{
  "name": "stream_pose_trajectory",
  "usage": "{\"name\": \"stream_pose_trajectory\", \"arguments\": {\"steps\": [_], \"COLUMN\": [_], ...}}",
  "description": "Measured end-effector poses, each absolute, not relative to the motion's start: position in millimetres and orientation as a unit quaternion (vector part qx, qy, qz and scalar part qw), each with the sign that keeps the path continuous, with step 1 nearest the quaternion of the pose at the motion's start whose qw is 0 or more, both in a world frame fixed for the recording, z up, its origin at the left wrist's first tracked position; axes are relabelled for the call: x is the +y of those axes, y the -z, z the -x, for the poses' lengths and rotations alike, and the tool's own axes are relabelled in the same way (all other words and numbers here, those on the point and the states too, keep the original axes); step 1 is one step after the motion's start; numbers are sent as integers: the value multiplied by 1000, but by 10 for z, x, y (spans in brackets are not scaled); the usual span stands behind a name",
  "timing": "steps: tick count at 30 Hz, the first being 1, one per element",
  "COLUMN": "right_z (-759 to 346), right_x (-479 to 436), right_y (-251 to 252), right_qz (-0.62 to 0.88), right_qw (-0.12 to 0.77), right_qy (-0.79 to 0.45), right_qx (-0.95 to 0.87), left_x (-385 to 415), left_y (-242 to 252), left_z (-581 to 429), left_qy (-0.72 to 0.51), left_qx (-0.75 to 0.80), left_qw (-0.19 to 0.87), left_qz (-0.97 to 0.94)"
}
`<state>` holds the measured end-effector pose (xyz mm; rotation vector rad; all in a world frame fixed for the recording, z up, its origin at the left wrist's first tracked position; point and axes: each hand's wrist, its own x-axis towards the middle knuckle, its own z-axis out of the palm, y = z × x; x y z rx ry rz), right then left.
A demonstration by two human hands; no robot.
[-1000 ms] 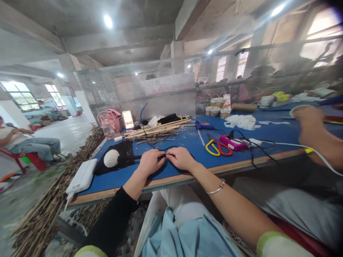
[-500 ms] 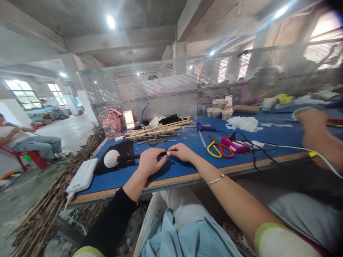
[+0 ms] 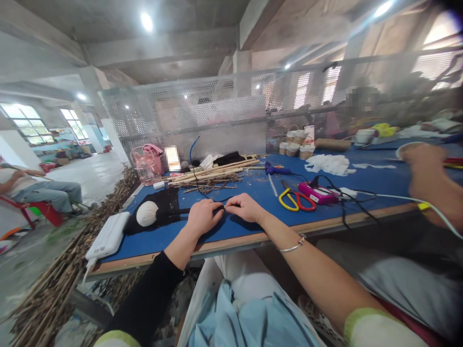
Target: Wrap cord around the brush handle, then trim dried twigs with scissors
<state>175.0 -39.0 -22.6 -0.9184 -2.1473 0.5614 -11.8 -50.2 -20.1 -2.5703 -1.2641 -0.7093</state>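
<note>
My left hand (image 3: 203, 215) and my right hand (image 3: 245, 207) meet fingertip to fingertip over the blue table (image 3: 238, 231), just above its near edge. Both pinch a small dark piece (image 3: 224, 207), perhaps a thin stick or cord; I cannot make out what it is. A thin dark cord (image 3: 202, 193) runs from that spot towards the back of the table. Left of my left hand lies black cloth (image 3: 168, 209) with a white ball (image 3: 147, 213) on it. A silver bangle (image 3: 293, 246) sits on my right wrist.
A white power bank (image 3: 107, 236) lies at the table's left end. Yellow-and-red scissors (image 3: 296, 200), a pink device (image 3: 320, 193) with cables, a blue glue gun (image 3: 275, 170) and a bundle of sticks (image 3: 213, 173) lie further back. Another person's arm (image 3: 432, 185) reaches in at the right. Twigs are heaped on the floor (image 3: 54, 289).
My hands lifted a little and parted, showing a small pale tip between the fingers, then closed together again low over the table. The view shifted slightly.
</note>
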Motion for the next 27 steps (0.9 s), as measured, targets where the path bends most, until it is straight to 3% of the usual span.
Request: {"name": "stream_pose_trajectory", "arguments": {"steps": [8, 20, 27], "right_z": [-1756, -1734, -1729], "right_x": [-306, -337, -422], "right_y": [217, 263, 246], "right_qz": [395, 387, 335], "right_qw": [409, 337, 334], "right_qy": [-250, -247, -246], "right_qx": [-784, -822, -846], "left_x": [-613, -583, -518], "left_y": [144, 134, 143], "left_z": [126, 122, 107], "left_qy": [275, 335, 299], "left_qx": [-392, -395, -428], "left_qw": [81, 125, 133], "left_qz": [874, 847, 842]}}
